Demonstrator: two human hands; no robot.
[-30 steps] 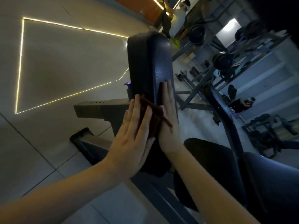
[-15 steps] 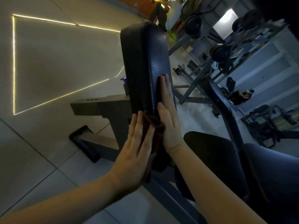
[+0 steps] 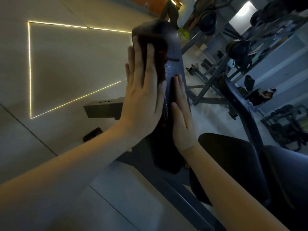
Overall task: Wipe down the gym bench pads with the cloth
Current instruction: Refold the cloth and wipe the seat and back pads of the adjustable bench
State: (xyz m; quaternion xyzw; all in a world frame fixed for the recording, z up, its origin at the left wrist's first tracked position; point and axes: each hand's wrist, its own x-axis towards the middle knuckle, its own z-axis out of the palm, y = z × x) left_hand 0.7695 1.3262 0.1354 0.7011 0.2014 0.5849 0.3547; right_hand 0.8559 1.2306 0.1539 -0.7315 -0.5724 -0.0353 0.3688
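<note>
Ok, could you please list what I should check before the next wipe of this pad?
1. Cloth pressed on pad by left hand: ok, fingers straight.
2. Cloth near pad's top end: ok.
3. Right hand flat on pad, below cloth: ok.
4. Cloth spread, not bunched: cannot tell, hand covers most of it.
5. Seat pad wiped: cannot tell.

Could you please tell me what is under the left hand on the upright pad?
A dark brown cloth, pressed flat against the upright pad by the left hand; it shows beside and beyond the straight fingers. How far it reaches beneath the palm is covered.
</note>
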